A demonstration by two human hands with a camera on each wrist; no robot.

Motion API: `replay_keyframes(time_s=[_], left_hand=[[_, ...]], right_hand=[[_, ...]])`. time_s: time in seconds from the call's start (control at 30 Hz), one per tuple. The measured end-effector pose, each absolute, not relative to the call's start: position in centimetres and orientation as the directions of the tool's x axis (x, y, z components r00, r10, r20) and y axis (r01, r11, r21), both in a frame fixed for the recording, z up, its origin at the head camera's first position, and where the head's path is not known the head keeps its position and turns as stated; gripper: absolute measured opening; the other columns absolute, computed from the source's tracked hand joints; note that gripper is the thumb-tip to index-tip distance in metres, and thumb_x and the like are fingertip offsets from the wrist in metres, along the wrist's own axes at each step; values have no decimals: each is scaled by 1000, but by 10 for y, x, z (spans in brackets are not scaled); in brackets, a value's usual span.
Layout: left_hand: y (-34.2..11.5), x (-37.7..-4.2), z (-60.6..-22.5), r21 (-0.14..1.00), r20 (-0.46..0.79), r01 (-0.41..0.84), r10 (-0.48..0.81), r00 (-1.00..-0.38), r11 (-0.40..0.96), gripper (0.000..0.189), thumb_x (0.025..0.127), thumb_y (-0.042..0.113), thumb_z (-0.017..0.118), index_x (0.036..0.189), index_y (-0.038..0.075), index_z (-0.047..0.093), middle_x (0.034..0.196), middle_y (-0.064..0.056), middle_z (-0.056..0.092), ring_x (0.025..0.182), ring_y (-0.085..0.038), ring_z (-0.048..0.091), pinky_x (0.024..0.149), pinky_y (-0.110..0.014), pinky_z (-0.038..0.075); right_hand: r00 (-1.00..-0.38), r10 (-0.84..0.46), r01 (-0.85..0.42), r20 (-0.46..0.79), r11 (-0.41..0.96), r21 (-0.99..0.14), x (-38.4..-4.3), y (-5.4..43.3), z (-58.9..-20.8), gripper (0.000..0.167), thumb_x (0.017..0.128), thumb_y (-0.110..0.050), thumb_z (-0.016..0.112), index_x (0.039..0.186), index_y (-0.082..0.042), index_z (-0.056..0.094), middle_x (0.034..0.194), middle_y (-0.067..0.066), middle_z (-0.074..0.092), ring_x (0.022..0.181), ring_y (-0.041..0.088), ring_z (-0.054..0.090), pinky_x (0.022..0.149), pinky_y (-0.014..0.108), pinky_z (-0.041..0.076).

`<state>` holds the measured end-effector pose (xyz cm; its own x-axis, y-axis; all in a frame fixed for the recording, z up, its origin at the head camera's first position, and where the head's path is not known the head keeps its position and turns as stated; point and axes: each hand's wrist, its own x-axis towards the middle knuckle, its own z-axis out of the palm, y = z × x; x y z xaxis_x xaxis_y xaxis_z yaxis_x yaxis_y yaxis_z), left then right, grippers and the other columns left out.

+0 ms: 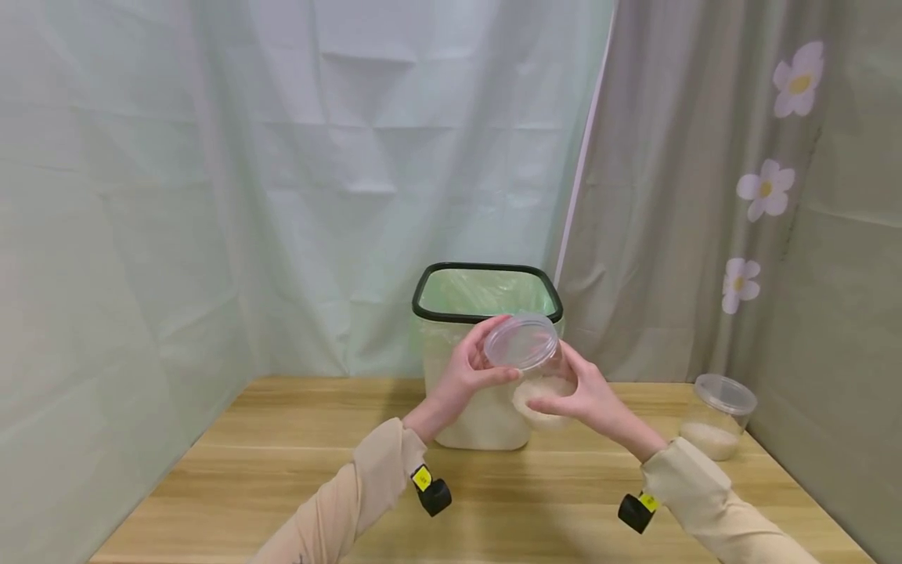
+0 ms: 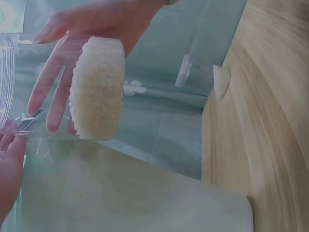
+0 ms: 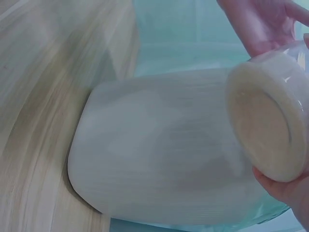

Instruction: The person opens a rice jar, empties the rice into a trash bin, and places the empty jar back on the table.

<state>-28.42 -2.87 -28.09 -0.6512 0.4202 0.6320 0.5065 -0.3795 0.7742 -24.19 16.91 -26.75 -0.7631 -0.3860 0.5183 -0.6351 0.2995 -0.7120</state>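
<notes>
A clear plastic jar (image 1: 546, 399) with white grains, rice-like, in its lower part is held up in front of the bin, tilted. My left hand (image 1: 458, 381) grips the jar's clear lid (image 1: 523, 342) at the top, fingers behind its edge and thumb in front. Around the jar's body curls my right hand (image 1: 595, 398), its thumb low on the near side. In the left wrist view, the right hand's fingers show through the clear wall above the grains (image 2: 99, 89). From the right wrist view, the jar's round base (image 3: 265, 125) faces the camera. The lid appears to be on the jar.
Behind the hands stands a white bin (image 1: 486, 427) with a black rim (image 1: 488, 266) and a clear liner bag (image 1: 486, 290). A second lidded jar (image 1: 717, 415) with white grains is at the table's right. Curtains (image 1: 423, 157) enclose the wooden table (image 1: 282, 462).
</notes>
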Motion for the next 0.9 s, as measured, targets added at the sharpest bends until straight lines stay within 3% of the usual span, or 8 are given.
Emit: replay_keyframes(time_s=[0.23,0.6,0.9], left_hand=[[-25,-285,-281,774,631,517,385,-673,-366,69,74,12,74,132,2,37,127,-16,45,111,-30,44,92,-39,37],[-10,-278,-279,761,634,528,261,-728,-378,68,73,15,76,124,2,34,123,-16,47,107,-29,47,89,-37,40],[-2,-273,-277,736,644,544,169,-746,-404,75,68,22,81,118,1,30,122,-16,47,107,-32,47,90,-41,38]], right_hand=[[-760,-383,-641,526,306,-704,-244,170,-267,76,71,0,74,135,2,33,123,17,49,111,29,46,91,50,32],[-768,-335,-640,546,365,-676,-240,165,-263,79,71,-2,75,136,1,32,124,19,48,109,31,47,88,49,35],[-756,-266,-648,598,428,-630,-262,170,-285,88,68,-21,81,140,-13,30,124,9,49,108,24,48,87,47,37]])
